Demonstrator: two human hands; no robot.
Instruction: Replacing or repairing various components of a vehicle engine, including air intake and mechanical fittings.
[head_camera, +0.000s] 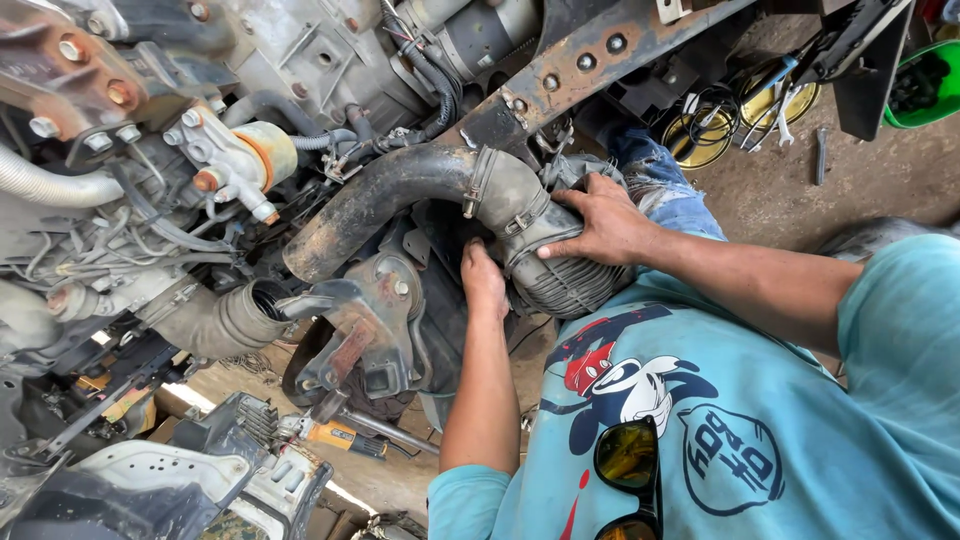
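Note:
A dirty black intake pipe runs across the engine bay and joins a grey rubber elbow held by metal clamps, which ends in a ribbed black hose. My right hand lies over the elbow and the ribbed hose, with fingers wrapped around the joint and the thumb along the ribs. My left hand reaches up under the elbow from below. Its fingertips are hidden behind the hose in a dark gap, so its grasp cannot be seen.
The engine with hoses, wires and bolts fills the left. A rusty frame rail crosses the top. On the ground lie wrenches, round yellow tins, a green basin and an orange-handled tool. Sunglasses hang on my teal shirt.

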